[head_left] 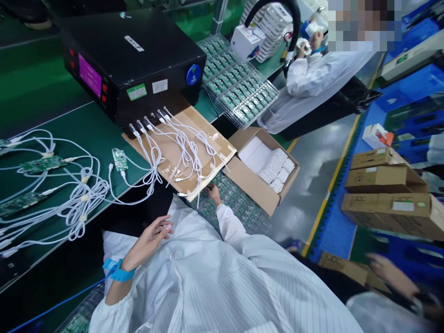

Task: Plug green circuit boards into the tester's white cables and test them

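Observation:
My left hand (152,238), with a blue wrist strap (120,270), hovers above my lap. Its fingers are loosely bent and apart, and nothing is in them. My right hand (214,193) reaches down over a clear tray of green circuit boards (239,203), close beside the taped edge of a cardboard sheet (187,138). Its fingertips are hard to make out, so I cannot tell whether they grip a board. White cables (189,152) run from a black tester (135,60) across the cardboard. One small circuit board (120,159) lies on the green bench with cables plugged in.
Left on the bench, tangled white cables (83,199) join more boards. An open carton (270,162) holds stacked white parts. Behind it stand trays of boards (239,83). A co-worker in white (322,69) handles a white part. Cartons (388,208) line the right side.

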`<state>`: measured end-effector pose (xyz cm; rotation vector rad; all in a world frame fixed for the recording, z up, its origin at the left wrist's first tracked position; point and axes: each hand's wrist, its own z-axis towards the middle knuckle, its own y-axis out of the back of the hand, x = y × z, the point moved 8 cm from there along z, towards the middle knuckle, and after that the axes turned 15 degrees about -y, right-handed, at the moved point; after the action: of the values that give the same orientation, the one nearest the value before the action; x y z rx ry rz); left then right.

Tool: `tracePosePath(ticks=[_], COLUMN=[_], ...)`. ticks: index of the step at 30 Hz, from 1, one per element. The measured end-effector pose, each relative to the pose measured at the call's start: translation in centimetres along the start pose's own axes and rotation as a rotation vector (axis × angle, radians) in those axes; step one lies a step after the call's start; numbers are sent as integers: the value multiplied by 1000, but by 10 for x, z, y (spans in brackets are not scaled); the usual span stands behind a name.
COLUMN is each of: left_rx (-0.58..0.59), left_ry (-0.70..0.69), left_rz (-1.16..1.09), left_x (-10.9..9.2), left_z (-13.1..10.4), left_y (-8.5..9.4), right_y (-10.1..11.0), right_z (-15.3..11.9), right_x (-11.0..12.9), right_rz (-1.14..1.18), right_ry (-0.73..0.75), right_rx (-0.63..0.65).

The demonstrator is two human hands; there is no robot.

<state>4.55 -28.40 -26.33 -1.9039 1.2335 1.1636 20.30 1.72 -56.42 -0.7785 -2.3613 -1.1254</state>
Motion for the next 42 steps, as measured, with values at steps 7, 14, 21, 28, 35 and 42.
tracePosePath(ticks=[7,14,21,28,35,42], left_rx=[29,35,44,75,93,61], left_ry=[3,6,7,0,-13,-35], left_rz=[8,23,22,27,36,-8], left_x=[-2,1,1,3,5,0], left_z=[1,0,1,8,13,6], left_y=[-4,-4,-5,-9,-12,1], right_y=[3,2,10,24,47,48], right_z=[-11,-22,-52,-60,-76,-88], right_x=[7,14,-17,-61,-83,-51], right_rz=[-255,-396,-373,-210,-271,-393], right_ry=[104,90,-160,-185,-226,-241], right_rx=[-45,-161,-387,-174,-184,-97])
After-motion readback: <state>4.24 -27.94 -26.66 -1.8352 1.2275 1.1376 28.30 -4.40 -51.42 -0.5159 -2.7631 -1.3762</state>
